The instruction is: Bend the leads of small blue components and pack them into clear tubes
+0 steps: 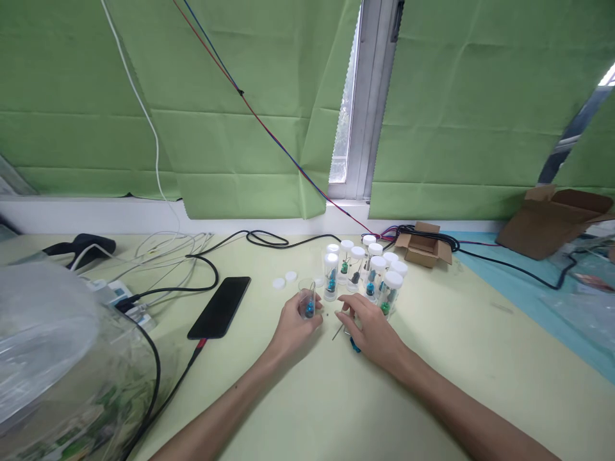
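Observation:
My left hand (293, 328) is wrapped round a small clear open vial (307, 298) with a blue piece inside, standing on the pale green table (432, 358). My right hand (368, 330) rests on the table just right of it, fingers curled over a thin metal tool (338, 331) with a blue part (354, 346) under the palm. Behind both hands stands a cluster of several capped clear vials (369, 272) with white lids, holding blue, green and dark pieces. Two loose white caps (284, 280) lie left of the cluster.
A black phone (220, 307) on a cable lies left of my hands. Black and white cables (192, 262) cross the table's back left. A bulky clear plastic bag (52, 358) fills the near left. Small open cardboard boxes (423, 246) sit behind the vials and at far right.

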A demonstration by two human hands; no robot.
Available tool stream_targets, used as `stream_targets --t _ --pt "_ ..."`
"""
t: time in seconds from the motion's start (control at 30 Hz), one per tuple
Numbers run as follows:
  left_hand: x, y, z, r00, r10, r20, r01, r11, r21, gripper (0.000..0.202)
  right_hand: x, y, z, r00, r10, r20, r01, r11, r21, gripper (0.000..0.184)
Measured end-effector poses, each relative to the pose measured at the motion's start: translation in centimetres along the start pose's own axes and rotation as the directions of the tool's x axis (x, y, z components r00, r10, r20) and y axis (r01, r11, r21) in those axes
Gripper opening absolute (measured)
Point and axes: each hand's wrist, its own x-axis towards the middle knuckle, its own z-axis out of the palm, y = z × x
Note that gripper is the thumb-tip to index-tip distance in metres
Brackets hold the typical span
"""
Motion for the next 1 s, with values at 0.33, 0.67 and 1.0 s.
stream_targets --t 0.33,0.67,1.0 --pt "0.4 1.0 -1.0 0.984 0.086 0.159 -0.068 0.991 -0.118 0.042 -0.4 -0.4 0.6 0.998 -0.012 -0.057 0.020 0.991 0.129 0.049" --pt "3.8 -3.9 -5.7 0.948 0.304 -0.094 -0.125 0.626 0.770 0.033 -0.4 -0.6 2.0 0.992 0.039 0.118 -0.060 0.982 0.180 0.071" --pt "3.9 -3.7 -5.7 0.971 0.233 -0.049 -0.091 0.553 0.828 0.025 -0.4 -0.9 2.7 0.994 0.049 0.098 -0.065 0.983 0.169 0.065"
